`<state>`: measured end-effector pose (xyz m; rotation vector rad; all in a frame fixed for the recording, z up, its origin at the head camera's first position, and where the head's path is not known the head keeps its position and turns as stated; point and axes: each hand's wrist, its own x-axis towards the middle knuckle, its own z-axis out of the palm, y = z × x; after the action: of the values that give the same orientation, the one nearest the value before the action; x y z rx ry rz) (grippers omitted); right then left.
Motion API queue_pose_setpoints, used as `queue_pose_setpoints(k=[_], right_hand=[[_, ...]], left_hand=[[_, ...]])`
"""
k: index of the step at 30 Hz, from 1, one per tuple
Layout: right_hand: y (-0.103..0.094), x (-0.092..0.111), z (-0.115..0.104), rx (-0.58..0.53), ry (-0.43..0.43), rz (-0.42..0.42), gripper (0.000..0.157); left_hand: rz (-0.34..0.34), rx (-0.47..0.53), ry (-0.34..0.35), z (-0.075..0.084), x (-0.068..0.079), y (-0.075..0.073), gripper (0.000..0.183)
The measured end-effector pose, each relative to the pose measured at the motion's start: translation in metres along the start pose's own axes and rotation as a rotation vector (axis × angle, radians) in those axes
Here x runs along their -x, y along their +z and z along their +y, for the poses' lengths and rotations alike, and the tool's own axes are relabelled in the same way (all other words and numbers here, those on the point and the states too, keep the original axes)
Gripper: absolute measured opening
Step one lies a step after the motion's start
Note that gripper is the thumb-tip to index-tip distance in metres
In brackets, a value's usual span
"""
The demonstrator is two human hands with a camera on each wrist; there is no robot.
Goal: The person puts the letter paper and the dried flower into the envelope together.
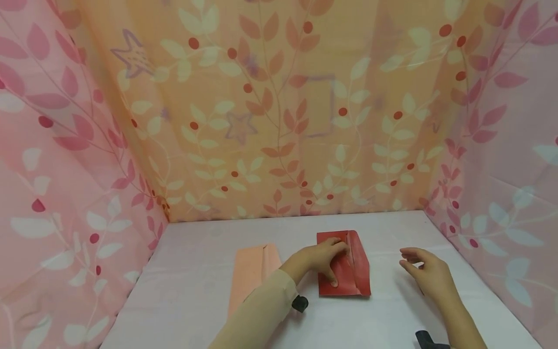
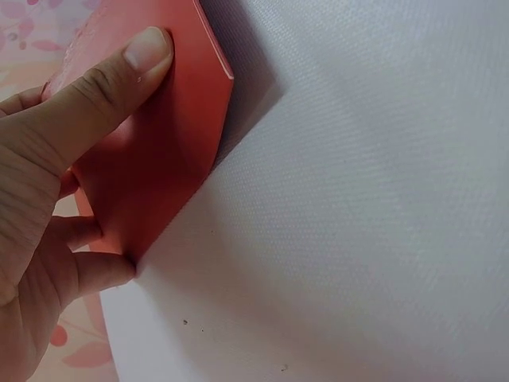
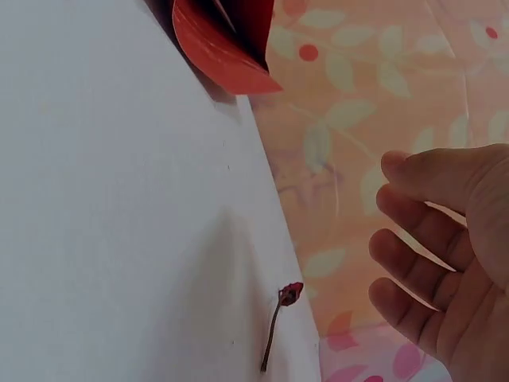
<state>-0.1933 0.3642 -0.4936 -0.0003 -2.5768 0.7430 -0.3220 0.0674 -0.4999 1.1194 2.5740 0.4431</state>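
My left hand (image 1: 320, 259) grips a red paper envelope (image 1: 363, 271) over the middle of the white table, its thumb pressed on one face in the left wrist view. The envelope's flap side points right, and its mouth gapes a little in the right wrist view. To the right of it my right hand (image 1: 429, 274) hovers above the table with loosely bent fingers and nothing in them. On the tabletop by that hand lies a small dried rosebud (image 3: 291, 294) on a thin stem. The hand mostly hides it in the head view.
A peach envelope (image 1: 249, 269) lies left of the red one, partly covered by my left sleeve (image 1: 261, 310). Flower-patterned cloth walls (image 1: 279, 106) enclose the white table (image 1: 187, 271) at the back and both sides.
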Motion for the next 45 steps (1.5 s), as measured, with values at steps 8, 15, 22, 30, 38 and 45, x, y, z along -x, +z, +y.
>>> queue_pose_setpoints(k=[8, 15, 22, 30, 38, 45], right_hand=[[-0.005, 0.005, 0.014, 0.033, 0.106, -0.015, 0.034], [-0.001, 0.006, 0.032, 0.058, 0.208, -0.099, 0.043], [0.001, 0.007, 0.039, 0.070, 0.239, -0.190, 0.044], [0.003, 0.008, 0.044, 0.077, 0.303, -0.275, 0.055], [0.009, 0.008, 0.051, 0.100, 0.296, -0.285, 0.058], [0.013, 0.005, 0.053, 0.113, 0.324, -0.257, 0.047]], left_hand=[[0.002, 0.002, -0.003, 0.004, 0.004, -0.004, 0.098], [-0.003, -0.001, -0.006, 0.005, 0.004, -0.004, 0.098], [0.001, 0.013, -0.019, 0.001, 0.002, 0.000, 0.099], [-0.004, 0.011, -0.012, 0.000, 0.002, 0.001, 0.100], [-0.005, 0.012, -0.007, 0.002, 0.002, 0.000, 0.099], [-0.006, -0.001, -0.005, 0.002, 0.002, -0.003, 0.098]])
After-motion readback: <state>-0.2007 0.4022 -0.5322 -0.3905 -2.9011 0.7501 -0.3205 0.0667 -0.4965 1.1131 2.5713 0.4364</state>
